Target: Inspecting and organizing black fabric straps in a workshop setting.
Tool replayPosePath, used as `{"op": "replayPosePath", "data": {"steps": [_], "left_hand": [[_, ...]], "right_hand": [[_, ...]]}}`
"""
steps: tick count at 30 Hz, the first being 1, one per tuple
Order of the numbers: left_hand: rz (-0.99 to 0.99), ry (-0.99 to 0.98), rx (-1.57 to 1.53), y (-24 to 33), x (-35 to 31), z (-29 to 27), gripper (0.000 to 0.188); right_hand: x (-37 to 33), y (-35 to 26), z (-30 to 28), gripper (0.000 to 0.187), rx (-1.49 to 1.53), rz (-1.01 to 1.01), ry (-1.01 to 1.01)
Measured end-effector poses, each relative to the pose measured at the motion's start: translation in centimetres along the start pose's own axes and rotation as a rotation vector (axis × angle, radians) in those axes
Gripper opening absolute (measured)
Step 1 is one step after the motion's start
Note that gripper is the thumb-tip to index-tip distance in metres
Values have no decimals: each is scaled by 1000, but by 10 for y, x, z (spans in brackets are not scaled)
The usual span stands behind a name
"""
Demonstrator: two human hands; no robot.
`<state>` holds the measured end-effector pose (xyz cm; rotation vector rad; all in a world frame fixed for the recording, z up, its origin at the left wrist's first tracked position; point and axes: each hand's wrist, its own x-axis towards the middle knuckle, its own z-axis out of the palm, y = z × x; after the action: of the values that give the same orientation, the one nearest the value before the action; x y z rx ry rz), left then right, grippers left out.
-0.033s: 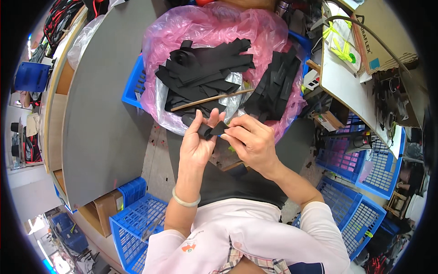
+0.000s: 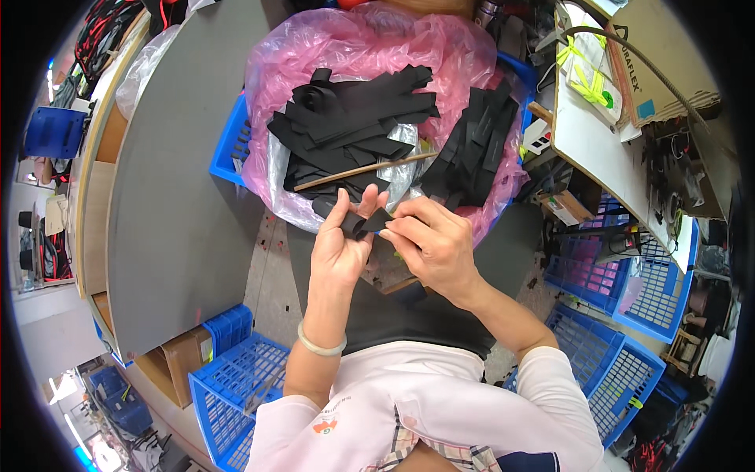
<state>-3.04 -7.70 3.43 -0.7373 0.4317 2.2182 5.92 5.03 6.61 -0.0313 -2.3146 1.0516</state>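
Note:
A short black fabric strip [image 2: 377, 221] is held between my two hands, curled at its left part. My left hand [image 2: 344, 236] grips the curled part between thumb and fingers. My right hand [image 2: 431, 240] pinches the pointed right end with thumb and forefinger. Just beyond my hands, a pile of flat black strips [image 2: 354, 118] lies in a basket lined with pink plastic film [image 2: 291, 59]. A second bundle of black strips [image 2: 472, 145] rests at the basket's right side. Across the first pile lies a thin wooden stick [image 2: 366, 171].
The lined blue basket [image 2: 230, 141] stands before me. A grey tabletop [image 2: 173, 204] curves along the left. Blue plastic crates [image 2: 236, 393] sit low at the left, and more crates [image 2: 598, 354] at the right. A white board [image 2: 590, 149] with a cardboard box [image 2: 661, 71] juts in from the right.

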Motion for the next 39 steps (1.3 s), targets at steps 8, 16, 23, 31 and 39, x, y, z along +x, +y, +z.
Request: {"op": "replayPosePath", "data": {"steps": [8, 16, 23, 31, 39], "left_hand": [[272, -27, 175, -13, 1, 3, 24], [545, -141, 385, -16, -8, 1, 15], [618, -248, 469, -9, -14, 8, 14], [625, -234, 320, 10, -5, 13, 13], [336, -156, 293, 0, 8, 9, 19]], "right_hand": [[-2, -4, 14, 12, 3, 2, -23], [2, 0, 27, 10, 425, 386, -218], [-6, -10, 36, 9, 325, 71, -45], [0, -10, 24, 50, 237, 217, -412], [10, 13, 53, 16, -77, 193, -604]]}}
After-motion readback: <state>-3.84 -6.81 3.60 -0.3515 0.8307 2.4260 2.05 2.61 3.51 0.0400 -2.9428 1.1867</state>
